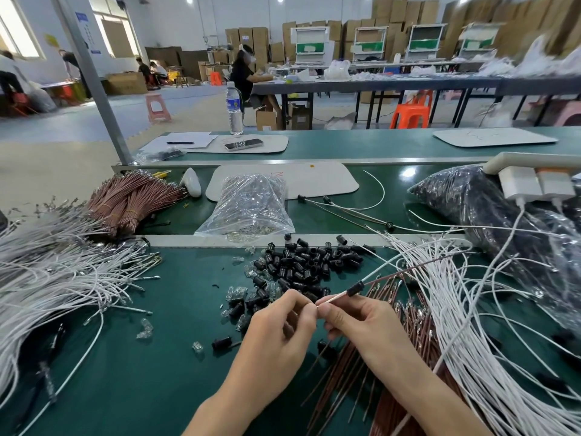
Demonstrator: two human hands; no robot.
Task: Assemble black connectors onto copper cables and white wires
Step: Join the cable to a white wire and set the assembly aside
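Note:
My left hand and my right hand meet fingertip to fingertip over the green bench. Between them they pinch the end of a white wire that runs up and right through a black connector. A copper cable also leaves that connector toward the right. A heap of loose black connectors lies just beyond my hands, with small clear pieces at its left edge. Loose copper cables lie under my right forearm. White wires spread at right and left.
A clear bag and a bundle of copper cables lie on the conveyor belt behind the bench. A large dark bag sits at right under a power strip. A water bottle stands farther back. A person sits at a far table.

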